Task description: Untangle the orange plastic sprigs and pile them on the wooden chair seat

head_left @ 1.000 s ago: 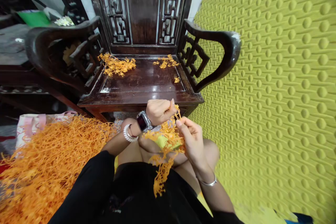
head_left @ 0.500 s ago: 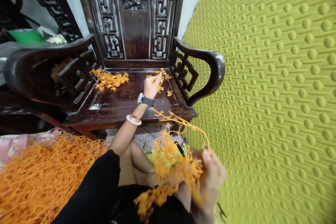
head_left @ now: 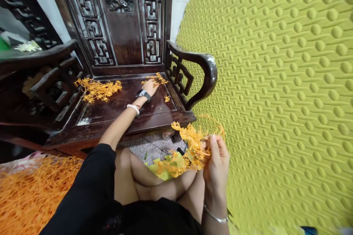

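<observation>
My right hand (head_left: 216, 161) has its fingers clamped on a tangled bunch of orange strands (head_left: 187, 147), thin and wiry, held above my knees. My left hand (head_left: 150, 87) rests, fingers loosely together, on a small orange pile (head_left: 154, 79) at the back of the dark, glossy wooden chair seat (head_left: 121, 108); a studded green wall (head_left: 275, 80) stands to the right.

A home room: carved wooden armchair (head_left: 118, 44); padded green wall (head_left: 275, 80).

Under the left hand (head_left: 150, 87), a dark carved wooden chair (head_left: 124, 44) with a glossy seat. Left of that hand, on the same seat, a loose pile of orange bits (head_left: 96, 90). Right of the right hand (head_left: 216, 161), a yellow-green studded wall (head_left: 275, 80). Far to its left, low down, a big heap of orange strands (head_left: 30, 191). Just left of it, a yellow-green scrap (head_left: 162, 172) by the knees, near speckled floor (head_left: 149, 147).
</observation>
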A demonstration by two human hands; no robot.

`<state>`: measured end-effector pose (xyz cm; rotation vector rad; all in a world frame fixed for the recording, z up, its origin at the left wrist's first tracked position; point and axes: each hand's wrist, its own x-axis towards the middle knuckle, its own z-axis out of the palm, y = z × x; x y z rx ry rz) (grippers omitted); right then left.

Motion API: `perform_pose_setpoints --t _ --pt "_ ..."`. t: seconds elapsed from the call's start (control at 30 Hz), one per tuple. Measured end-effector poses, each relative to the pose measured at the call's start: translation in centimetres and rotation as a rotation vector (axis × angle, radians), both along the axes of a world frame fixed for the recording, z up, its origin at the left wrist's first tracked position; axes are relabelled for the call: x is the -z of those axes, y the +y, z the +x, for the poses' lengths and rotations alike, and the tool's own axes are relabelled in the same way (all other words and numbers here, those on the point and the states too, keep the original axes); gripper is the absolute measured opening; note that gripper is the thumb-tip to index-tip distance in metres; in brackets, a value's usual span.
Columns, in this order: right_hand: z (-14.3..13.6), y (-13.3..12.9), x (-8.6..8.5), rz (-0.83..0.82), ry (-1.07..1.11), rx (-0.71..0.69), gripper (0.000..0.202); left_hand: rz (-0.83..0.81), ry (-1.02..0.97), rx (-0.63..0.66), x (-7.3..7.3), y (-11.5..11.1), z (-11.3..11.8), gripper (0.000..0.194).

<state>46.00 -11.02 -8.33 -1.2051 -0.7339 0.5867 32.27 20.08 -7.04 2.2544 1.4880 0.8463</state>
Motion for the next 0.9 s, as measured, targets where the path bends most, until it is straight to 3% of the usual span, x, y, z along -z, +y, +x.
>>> perform_pose_setpoints --t 0.1,0.13,0.23,0.27,0.33,0.43,0.53,0.7,0.8,0.9 --pt "0.1 0.1 -0.1 -0.034 -0.031 -0.096 0.026 0.061 -0.120 0.163 -1.8 -4.2 0.6 0.037" --pt "0.1 0.1 -0.1 -0.047 -0.044 -0.137 0.026 0.074 -0.171 0.288 -2.4 -6.3 0.7 0.043" --pt "-0.2 0.0 0.0 -0.056 -0.107 -0.222 0.029 0.071 -0.273 0.854 -3.9 -13.2 0.3 0.042" --pt "-0.3 -0.1 0.0 -0.049 -0.130 -0.244 0.031 0.046 -0.225 0.981 -4.1 -15.1 0.0 0.036" --pt "-0.5 -0.3 0.0 -0.039 -0.167 -0.315 0.036 -0.044 -0.103 1.111 -4.0 -17.8 -0.8 0.033" --pt "-0.6 -0.8 -0.1 -0.086 -0.198 -0.504 0.049 -0.195 -0.027 1.131 -3.2 -19.0 -2.3 0.032" --pt "-0.6 -1.2 -0.1 -0.194 -0.274 -0.594 0.044 -0.198 0.055 1.027 -2.6 -18.8 -4.0 0.020" --pt "-0.3 -1.6 -0.5 -0.288 -0.427 -0.725 0.014 0.012 0.134 0.868 -2.7 -20.5 -6.2 0.020" --pt "0.1 -1.7 -1.1 -0.312 -0.558 -0.831 0.013 0.169 0.157 0.764 -2.6 -21.8 -6.6 0.013" --pt "0.4 -2.0 -1.1 -0.305 -0.670 -0.787 0.005 0.301 0.191 0.658 -2.3 -22.5 -6.8 0.032"
